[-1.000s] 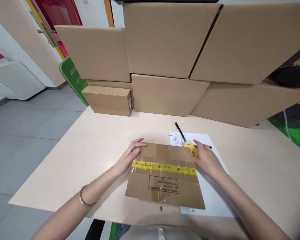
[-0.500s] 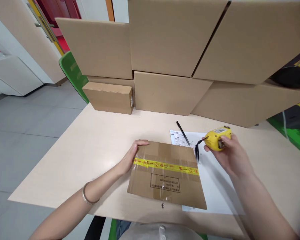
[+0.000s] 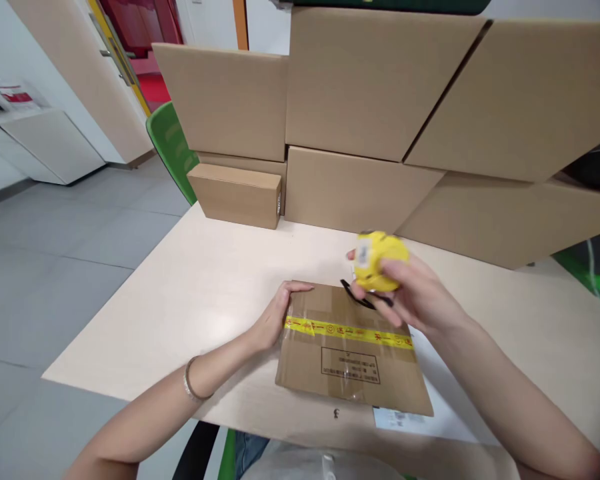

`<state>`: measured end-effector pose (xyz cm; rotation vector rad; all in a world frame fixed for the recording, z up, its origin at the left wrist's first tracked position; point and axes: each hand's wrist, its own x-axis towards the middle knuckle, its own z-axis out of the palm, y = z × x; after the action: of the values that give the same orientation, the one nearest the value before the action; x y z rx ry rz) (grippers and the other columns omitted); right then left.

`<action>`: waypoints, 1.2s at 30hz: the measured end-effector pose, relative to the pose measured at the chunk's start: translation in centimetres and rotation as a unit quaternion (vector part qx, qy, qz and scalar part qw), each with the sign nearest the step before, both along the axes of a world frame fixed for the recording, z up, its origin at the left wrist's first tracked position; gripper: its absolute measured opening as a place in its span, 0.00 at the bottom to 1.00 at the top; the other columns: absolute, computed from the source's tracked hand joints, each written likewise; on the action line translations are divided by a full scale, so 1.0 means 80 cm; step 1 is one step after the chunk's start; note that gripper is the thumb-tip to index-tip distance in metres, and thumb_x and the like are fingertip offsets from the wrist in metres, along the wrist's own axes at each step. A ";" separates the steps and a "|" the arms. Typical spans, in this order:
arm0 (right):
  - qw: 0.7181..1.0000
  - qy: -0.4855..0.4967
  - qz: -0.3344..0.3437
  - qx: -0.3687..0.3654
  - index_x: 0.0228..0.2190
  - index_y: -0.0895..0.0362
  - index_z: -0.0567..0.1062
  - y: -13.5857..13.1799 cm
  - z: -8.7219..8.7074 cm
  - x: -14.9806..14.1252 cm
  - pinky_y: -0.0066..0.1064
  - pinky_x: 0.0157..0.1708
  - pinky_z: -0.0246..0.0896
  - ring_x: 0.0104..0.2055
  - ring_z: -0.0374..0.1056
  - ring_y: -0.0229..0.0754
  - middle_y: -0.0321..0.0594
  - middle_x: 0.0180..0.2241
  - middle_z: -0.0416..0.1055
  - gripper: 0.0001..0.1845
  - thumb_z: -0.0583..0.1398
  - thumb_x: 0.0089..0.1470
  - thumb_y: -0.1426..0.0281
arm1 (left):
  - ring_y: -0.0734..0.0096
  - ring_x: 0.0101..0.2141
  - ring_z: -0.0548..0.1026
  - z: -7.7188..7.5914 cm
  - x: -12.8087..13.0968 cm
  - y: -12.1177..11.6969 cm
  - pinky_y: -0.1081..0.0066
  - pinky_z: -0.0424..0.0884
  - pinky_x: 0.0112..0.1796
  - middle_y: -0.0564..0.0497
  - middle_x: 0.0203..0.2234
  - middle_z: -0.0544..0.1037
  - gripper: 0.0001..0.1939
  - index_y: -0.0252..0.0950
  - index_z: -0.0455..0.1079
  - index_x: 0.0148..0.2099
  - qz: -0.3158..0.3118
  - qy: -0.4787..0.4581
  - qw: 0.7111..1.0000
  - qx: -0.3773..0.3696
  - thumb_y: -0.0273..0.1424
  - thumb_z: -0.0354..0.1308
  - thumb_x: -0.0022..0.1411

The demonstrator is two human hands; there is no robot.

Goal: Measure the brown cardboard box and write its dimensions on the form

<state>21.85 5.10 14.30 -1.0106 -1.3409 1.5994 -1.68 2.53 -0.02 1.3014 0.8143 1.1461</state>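
A flat brown cardboard box [image 3: 347, 370], with yellow printed tape across its top and a stamped black frame, lies near the front of the table. My left hand [image 3: 275, 317] grips its left edge, thumb along the far corner. Above the box's far right part, my right hand [image 3: 417, 290] is closed around a yellow tape measure [image 3: 380, 260], slightly blurred. Its black wrist strap [image 3: 363, 297] hangs over the box. No blade shows pulled out of it. Under the box's right side lies a white paper sheet [image 3: 450, 393], partly covered by the box and my right forearm.
Large cardboard boxes [image 3: 360, 183] stand along the table's back edge. A smaller brown box [image 3: 237, 200] sits before them at the left. Behind the table's left side is a green chair [image 3: 170, 143]. The pale table [image 3: 190, 307] ends at a slanted left edge.
My right hand has carried the tape measure left, from over the paper to above the box's far edge, turning it. The camera view has shifted slightly left. My left hand keeps its hold.
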 end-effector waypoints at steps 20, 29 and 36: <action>0.847 -0.463 0.180 0.192 0.47 0.48 0.75 -0.026 -0.013 0.088 0.36 0.36 0.69 0.38 0.75 0.47 0.38 0.41 0.79 0.14 0.63 0.61 0.58 | 0.49 0.58 0.70 0.005 -0.038 0.026 0.54 0.68 0.56 0.43 0.59 0.72 0.25 0.47 0.70 0.62 -0.146 0.052 0.987 0.032 0.42 0.65 0.65; 0.883 -0.396 0.140 0.208 0.56 0.46 0.67 -0.036 -0.009 0.028 0.37 0.36 0.70 0.37 0.76 0.46 0.39 0.46 0.79 0.25 0.60 0.64 0.50 | 0.51 0.59 0.70 0.003 -0.027 0.024 0.55 0.61 0.62 0.45 0.54 0.78 0.31 0.42 0.76 0.54 -0.100 -0.035 0.994 -0.029 0.58 0.43 0.72; 0.847 -0.340 0.242 0.329 0.57 0.43 0.73 -0.023 -0.003 -0.064 0.45 0.58 0.67 0.58 0.73 0.51 0.33 0.64 0.69 0.18 0.58 0.66 0.63 | 0.50 0.52 0.76 -0.010 -0.032 0.029 0.54 0.64 0.58 0.45 0.40 0.83 0.36 0.39 0.78 0.48 -0.090 -0.048 0.992 -0.070 0.60 0.38 0.71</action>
<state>16.76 3.25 14.08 -0.8496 -2.5744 0.9330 -4.20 4.84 -0.80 1.1700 0.6800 0.9824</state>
